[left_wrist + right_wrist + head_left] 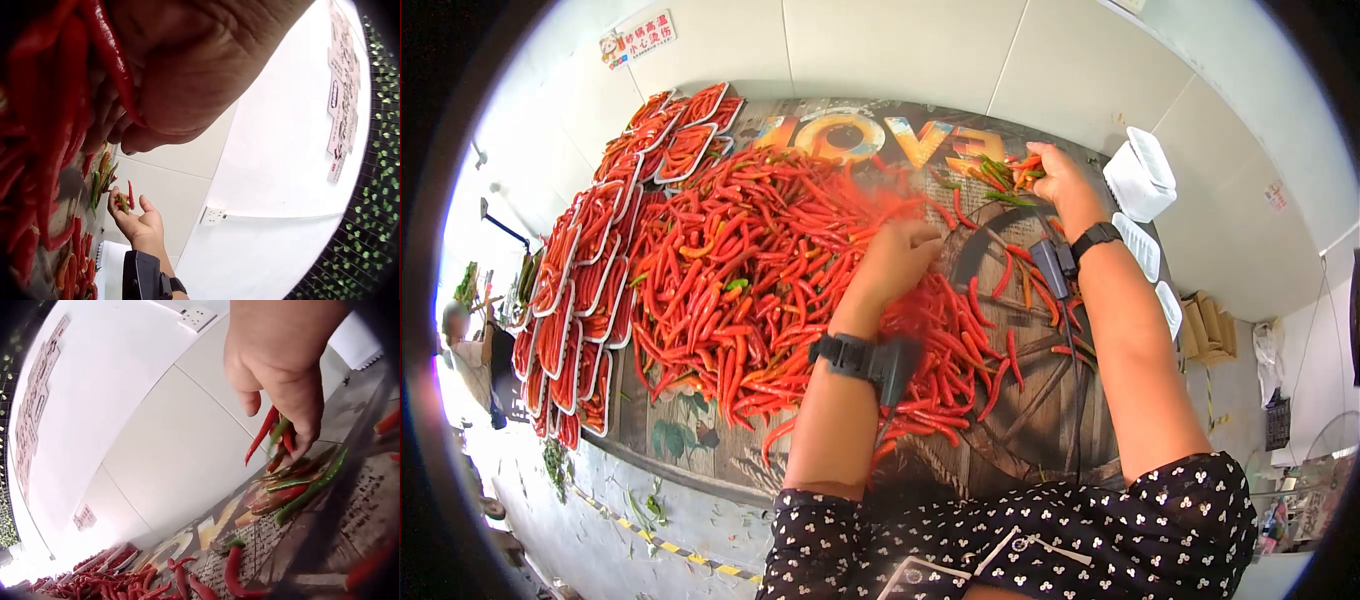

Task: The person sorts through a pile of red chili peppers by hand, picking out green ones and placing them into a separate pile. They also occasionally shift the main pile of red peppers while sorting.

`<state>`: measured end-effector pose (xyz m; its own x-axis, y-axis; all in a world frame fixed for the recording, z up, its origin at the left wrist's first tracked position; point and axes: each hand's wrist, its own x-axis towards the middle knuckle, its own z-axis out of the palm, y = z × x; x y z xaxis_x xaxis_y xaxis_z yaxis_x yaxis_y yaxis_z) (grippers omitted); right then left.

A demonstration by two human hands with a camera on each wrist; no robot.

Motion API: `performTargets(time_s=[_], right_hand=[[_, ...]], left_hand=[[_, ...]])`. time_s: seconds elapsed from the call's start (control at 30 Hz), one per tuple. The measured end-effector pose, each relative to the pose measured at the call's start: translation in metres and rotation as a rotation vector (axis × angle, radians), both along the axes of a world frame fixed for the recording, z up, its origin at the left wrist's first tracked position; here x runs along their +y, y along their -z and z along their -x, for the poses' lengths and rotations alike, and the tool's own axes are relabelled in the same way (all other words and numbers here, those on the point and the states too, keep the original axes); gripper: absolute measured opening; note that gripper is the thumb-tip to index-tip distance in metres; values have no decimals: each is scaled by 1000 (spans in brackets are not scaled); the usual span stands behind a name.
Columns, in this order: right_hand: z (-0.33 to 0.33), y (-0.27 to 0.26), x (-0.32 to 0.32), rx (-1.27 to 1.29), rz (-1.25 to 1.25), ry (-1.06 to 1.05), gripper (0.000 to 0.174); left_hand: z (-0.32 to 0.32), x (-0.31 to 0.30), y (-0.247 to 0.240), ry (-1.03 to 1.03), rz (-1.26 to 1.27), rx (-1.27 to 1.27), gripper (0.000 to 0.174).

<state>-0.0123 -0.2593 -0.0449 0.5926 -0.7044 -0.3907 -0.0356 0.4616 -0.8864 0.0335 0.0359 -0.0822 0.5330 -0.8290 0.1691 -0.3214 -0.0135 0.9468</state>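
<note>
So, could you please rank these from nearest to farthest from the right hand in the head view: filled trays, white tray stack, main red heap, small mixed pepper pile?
From the right hand:
1. Small mixed pepper pile, right by the fingers
2. White tray stack, to its right
3. Main red heap, to its left
4. Filled trays, far left

The right hand holds chilies above green and red peppers

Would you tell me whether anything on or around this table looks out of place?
Yes, slightly: green scraps lie on the floor beside the table, looking like dropped trimmings. A bright green piece also stands out in the red heap. The green chilies by the right hand look sorted aside rather than spilled.
</note>
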Motion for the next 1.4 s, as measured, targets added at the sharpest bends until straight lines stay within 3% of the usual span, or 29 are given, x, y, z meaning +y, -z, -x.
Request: performTargets(time_s=[0.07,0.27,0.37,0.43,0.47,0.53,0.63,0.77,0.83,0.87,0.93,0.97,1.0,1.07,1.2,1.4], right_hand=[[-7,2,-1,9,45,79,20],[1,-15,21,-49,-14,127,29],[2,-10,8,-20,-60,100,39],[7,1,-13,15,-19,-84,46],[11,6,-22,12,-18,-79,46],[17,7,-29,188,254,-261,46],[25,0,-30,344,395,-209,41],[23,-5,-33,291,421,-150,36],[20,-13,-22,417,772,-292,36],[13,-6,-25,417,773,-296,36],[-3,1,-12,472,1460,-310,35],[-2,-16,0,726,1479,-481,42],[-5,-15,4,722,1475,-487,42],[-11,-10,8,612,1824,-672,52],[-10,-26,38,591,2001,-797,47],[-21,-1,12,479,1930,-737,27]], left_hand=[[7,4,-12,-15,-25,98,16],[4,0,-3,-26,-34,49,16],[6,1,-7,-37,-39,178,19],[7,1,-5,-28,-24,189,18],[7,1,-4,-23,-7,200,18],[7,2,-5,-21,-28,179,18],[6,3,-9,-17,-59,153,18],[6,2,-8,-8,-56,168,18],[6,2,-7,-10,-53,164,18],[6,2,-7,-12,-51,160,18],[6,2,-7,-4,-48,176,18],[6,2,-7,14,-43,187,18],[5,1,-5,9,-48,189,18],[3,0,0,13,-12,109,18],[4,1,-5,20,-62,97,18],[6,-2,-4,3,-56,156,16]])
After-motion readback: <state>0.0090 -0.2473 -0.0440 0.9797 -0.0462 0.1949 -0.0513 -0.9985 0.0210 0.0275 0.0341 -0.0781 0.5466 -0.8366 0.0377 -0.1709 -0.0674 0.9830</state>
